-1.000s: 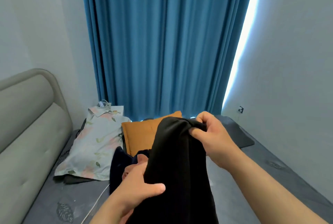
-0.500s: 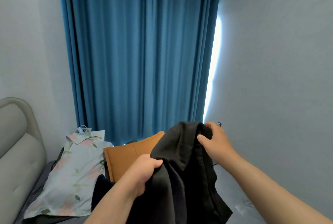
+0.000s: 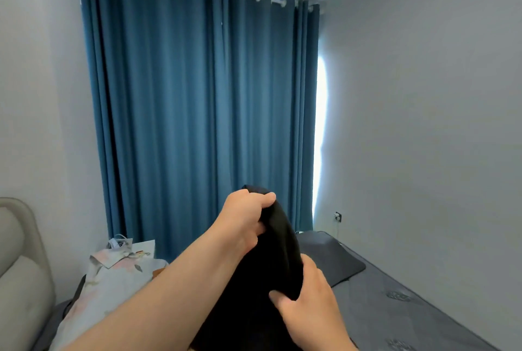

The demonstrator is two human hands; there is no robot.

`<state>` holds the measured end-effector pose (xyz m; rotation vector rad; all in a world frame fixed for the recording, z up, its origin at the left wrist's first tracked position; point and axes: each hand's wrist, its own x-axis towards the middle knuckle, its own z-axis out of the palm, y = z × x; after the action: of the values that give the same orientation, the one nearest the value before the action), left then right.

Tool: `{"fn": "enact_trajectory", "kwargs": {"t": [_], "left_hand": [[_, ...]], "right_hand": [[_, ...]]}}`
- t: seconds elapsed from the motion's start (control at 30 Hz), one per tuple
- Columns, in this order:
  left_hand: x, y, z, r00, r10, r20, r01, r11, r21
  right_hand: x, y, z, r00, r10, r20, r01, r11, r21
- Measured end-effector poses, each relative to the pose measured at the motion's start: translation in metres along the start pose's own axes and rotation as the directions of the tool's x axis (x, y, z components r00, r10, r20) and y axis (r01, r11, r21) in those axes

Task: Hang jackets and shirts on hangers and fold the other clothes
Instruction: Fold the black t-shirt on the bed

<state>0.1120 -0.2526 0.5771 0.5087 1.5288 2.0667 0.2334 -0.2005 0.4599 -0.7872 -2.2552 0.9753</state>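
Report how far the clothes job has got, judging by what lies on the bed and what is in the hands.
Done: nothing plainly finished; no hanger or folded stack shows. In hand: the black garment, held up above the bed, left hand gripping its top, right hand pinching an edge lower down. Left: the floral shirt lies spread on the bed, unhung, over a dark garment; an orange item peeks out beside it.

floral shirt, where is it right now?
Head view, lower left: the floral shirt lies on the bed, between the headboard and the left forearm, below the blue curtain.

No legible txt or labels anywhere
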Motion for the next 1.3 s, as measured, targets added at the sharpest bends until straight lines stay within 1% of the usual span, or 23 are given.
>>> {"fn": "enact_trajectory", "kwargs": {"t": [0.07, 0.13, 0.17, 0.23, 0.3, 0.37, 0.43, 0.47, 0.5, 0.57, 0.63, 0.7, 0.77, 0.83, 0.9, 1.0, 1.03, 1.07, 1.1, 1.17, 1.2, 1.27, 1.3], "left_hand": [[-0.001, 0.015, -0.001, 0.988, 0.152, 0.001, -0.150, 0.973, 0.178], [0.000, 0.032, -0.004, 0.947, 0.320, -0.010, -0.300, 0.899, 0.318], [0.002, 0.040, -0.006, 0.928, 0.372, -0.015, -0.338, 0.858, 0.387], [0.008, 0.057, -0.007, 0.930, 0.367, -0.007, -0.327, 0.837, 0.439], [0.012, 0.072, -0.002, 0.961, 0.275, -0.010, -0.258, 0.912, 0.320], [0.015, 0.084, 0.007, 0.982, 0.185, -0.048, -0.181, 0.980, 0.078], [0.016, 0.095, 0.016, 0.989, 0.133, -0.058, -0.140, 0.980, -0.142], [0.015, 0.099, 0.020, 0.991, 0.122, -0.056, -0.131, 0.968, -0.215], [0.013, 0.102, 0.024, 0.992, 0.118, -0.051, -0.127, 0.956, -0.263], [0.010, 0.105, 0.031, 0.992, 0.118, -0.034, -0.123, 0.946, -0.299], [0.008, 0.106, 0.037, 0.993, 0.116, -0.019, -0.116, 0.946, -0.303], [0.008, 0.108, 0.038, 0.992, 0.123, -0.018, -0.122, 0.942, -0.314], [0.014, 0.113, 0.032, 0.989, 0.142, -0.048, -0.150, 0.934, -0.323], [0.023, 0.114, 0.023, 0.985, 0.162, -0.063, -0.173, 0.940, -0.295], [0.029, 0.109, 0.018, 0.985, 0.171, -0.036, -0.175, 0.965, -0.195], [0.024, 0.089, 0.019, 0.984, 0.166, 0.065, -0.173, 0.977, 0.124], [0.021, 0.080, 0.019, 0.972, 0.215, 0.093, -0.233, 0.934, 0.272], [0.016, 0.069, 0.019, 0.942, 0.297, 0.159, -0.336, 0.852, 0.402], [0.010, 0.057, 0.019, 0.889, 0.367, 0.273, -0.457, 0.751, 0.477], [0.001, 0.035, 0.022, 0.761, 0.399, 0.511, -0.641, 0.583, 0.499], [0.000, 0.026, 0.024, 0.727, 0.406, 0.554, -0.683, 0.514, 0.519], [0.006, 0.015, 0.027, 0.690, 0.531, 0.492, -0.717, 0.404, 0.568], [0.009, 0.013, 0.030, 0.688, 0.589, 0.424, -0.702, 0.390, 0.596]], "right_hand": [[0.016, 0.004, -0.017, 0.998, -0.049, -0.048, 0.050, 0.998, 0.025], [0.037, 0.002, -0.043, 0.990, -0.134, -0.043, 0.137, 0.989, 0.063], [0.047, -0.001, -0.058, 0.985, -0.172, 0.003, 0.171, 0.983, 0.067], [0.066, -0.014, -0.087, 0.973, -0.200, 0.115, 0.195, 0.979, 0.055], [0.083, -0.029, -0.106, 0.970, -0.213, 0.120, 0.216, 0.976, -0.015], [0.083, -0.042, -0.116, 0.953, -0.299, -0.054, 0.285, 0.940, -0.186], [0.057, -0.055, -0.114, 0.838, -0.489, -0.241, 0.432, 0.866, -0.253], [0.038, -0.060, -0.109, 0.796, -0.558, -0.236, 0.498, 0.825, -0.268], [0.022, -0.063, -0.101, 0.805, -0.567, -0.174, 0.506, 0.810, -0.297], [0.009, -0.055, -0.079, 0.864, -0.502, -0.048, 0.424, 0.774, -0.469], [0.022, -0.042, -0.070, 0.860, -0.504, -0.080, 0.397, 0.759, -0.516], [0.042, -0.035, -0.085, 0.835, -0.501, -0.227, 0.443, 0.857, -0.265], [0.063, -0.037, -0.114, 0.871, -0.387, -0.303, 0.377, 0.921, -0.095], [0.081, -0.050, -0.143, 0.913, -0.285, -0.291, 0.313, 0.948, 0.054], [0.097, -0.067, -0.160, 0.946, -0.218, -0.240, 0.264, 0.947, 0.181], [0.122, -0.085, -0.166, 0.978, -0.123, -0.166, 0.182, 0.892, 0.413], [0.128, -0.091, -0.165, 0.986, -0.093, -0.137, 0.150, 0.859, 0.490], [0.133, -0.096, -0.165, 0.992, -0.066, -0.105, 0.114, 0.819, 0.562], [0.137, -0.101, -0.164, 0.997, -0.045, -0.069, 0.078, 0.775, 0.627], [0.143, -0.107, -0.162, 1.000, -0.016, 0.023, -0.005, 0.706, 0.708], [0.144, -0.109, -0.161, 0.997, 0.000, 0.080, -0.058, 0.679, 0.731], [0.147, -0.111, -0.158, 0.982, 0.035, 0.186, -0.166, 0.628, 0.760], [0.149, -0.110, -0.157, 0.973, 0.043, 0.225, -0.204, 0.606, 0.768]]}}
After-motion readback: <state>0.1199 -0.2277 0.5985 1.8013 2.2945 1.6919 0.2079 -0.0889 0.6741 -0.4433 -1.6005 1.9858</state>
